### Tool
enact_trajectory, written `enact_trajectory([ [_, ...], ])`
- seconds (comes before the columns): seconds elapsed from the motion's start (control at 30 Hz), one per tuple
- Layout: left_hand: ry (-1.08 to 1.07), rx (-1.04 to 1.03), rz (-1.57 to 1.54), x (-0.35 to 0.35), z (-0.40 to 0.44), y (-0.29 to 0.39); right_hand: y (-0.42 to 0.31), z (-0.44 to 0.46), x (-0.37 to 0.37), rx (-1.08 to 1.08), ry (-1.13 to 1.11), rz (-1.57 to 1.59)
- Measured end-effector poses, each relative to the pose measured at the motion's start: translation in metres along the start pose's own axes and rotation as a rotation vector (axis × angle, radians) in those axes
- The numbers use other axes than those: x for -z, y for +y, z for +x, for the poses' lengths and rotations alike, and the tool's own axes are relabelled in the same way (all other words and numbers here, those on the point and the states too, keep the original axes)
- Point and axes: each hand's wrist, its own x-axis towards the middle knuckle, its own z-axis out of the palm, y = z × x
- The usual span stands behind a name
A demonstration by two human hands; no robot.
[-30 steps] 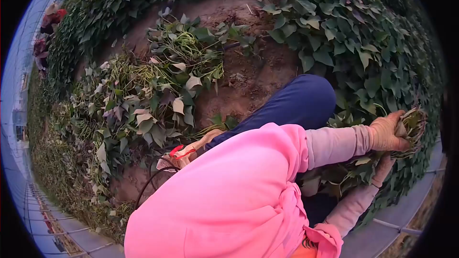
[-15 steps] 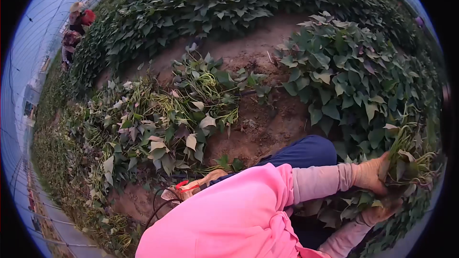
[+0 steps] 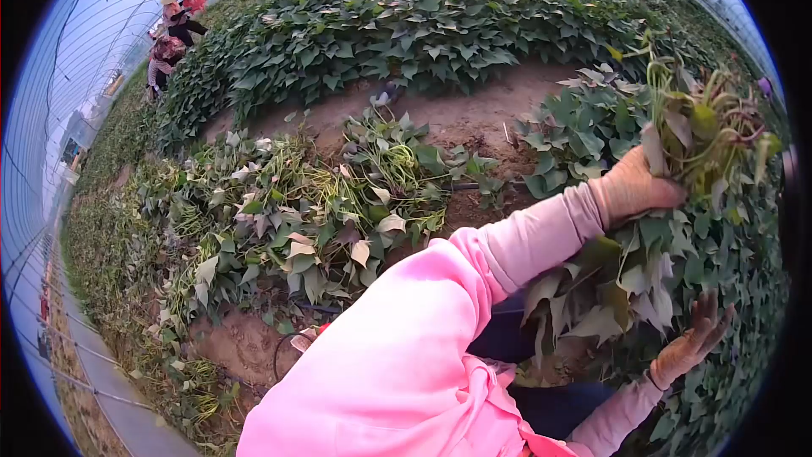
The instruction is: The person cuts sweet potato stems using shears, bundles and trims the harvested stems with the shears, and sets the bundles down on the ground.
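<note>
My left hand (image 3: 636, 189), in a tan work glove, grips a bunch of cut-looking leafy vines (image 3: 709, 129) that look like sweet potato vines. Pale stems stick up above the fist, and broad leaves (image 3: 613, 300) hang beneath it. Lower right, my right hand (image 3: 687, 345) is gloved too, its fingers spread and nothing in them. It is close to the green foliage at the right edge, apart from the bunch. Pink clothing covers my near arm and body.
Pulled vines (image 3: 279, 211) lie heaped on the soil at left. A dense leafy row (image 3: 381, 34) runs across the back, beyond a bare soil strip (image 3: 474, 114). Two people (image 3: 175, 21) are at far left, near a red bag (image 3: 194, 2). A greenhouse frame curves around.
My left hand has risen with the vine bunch, lifting it off the row. My right hand has come away from the plants and spread its fingers. The view has shifted slightly.
</note>
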Motion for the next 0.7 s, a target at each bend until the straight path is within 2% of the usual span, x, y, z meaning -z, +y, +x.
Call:
enact_trajectory([
  [0.03, 0.011, 0.025, -0.155, 0.021, 0.001, 0.036, 0.011, 0.001, 0.007, -0.103, -0.026, 0.045],
  [0.1, 0.045, 0.208, -0.046, 0.069, -0.013, 0.085, 0.026, -0.007, 0.013, -0.363, -0.074, 0.073],
  [0.17, 0.056, 0.314, 0.193, 0.119, -0.043, 0.116, 0.025, -0.018, 0.007, -0.427, -0.136, 0.066],
  [0.27, -0.077, 0.200, 0.709, 0.147, -0.101, 0.167, 0.034, -0.026, 0.003, -0.463, -0.224, 0.003],
  [0.33, -0.273, 0.211, 1.081, 0.225, -0.175, 0.143, 0.047, -0.033, 0.003, -0.526, -0.288, -0.037],
  [0.37, 0.028, 0.597, 0.798, 0.223, -0.209, 0.143, 0.057, -0.035, 0.002, -0.553, -0.322, -0.051],
  [0.43, 0.167, 0.879, 0.745, 0.236, -0.286, 0.128, 0.079, -0.041, 0.000, -0.604, -0.364, -0.107],
  [0.5, 0.296, 1.049, 0.774, 0.244, -0.375, 0.091, 0.093, -0.046, -0.005, -0.687, -0.398, -0.132],
  [0.53, 0.285, 1.123, 0.844, 0.238, -0.404, 0.077, 0.094, -0.050, -0.015, -0.731, -0.385, -0.134],
  [0.57, 0.265, 1.191, 0.917, 0.232, -0.412, 0.066, 0.101, -0.052, -0.019, -0.766, -0.391, -0.159],
  [0.67, 0.397, 1.314, 0.869, 0.235, -0.411, 0.033, 0.124, -0.058, -0.020, -0.839, -0.370, -0.191],
  [0.7, 0.420, 1.084, 0.808, 0.274, -0.457, -0.013, 0.127, -0.061, -0.021, -0.864, -0.349, -0.200],
])
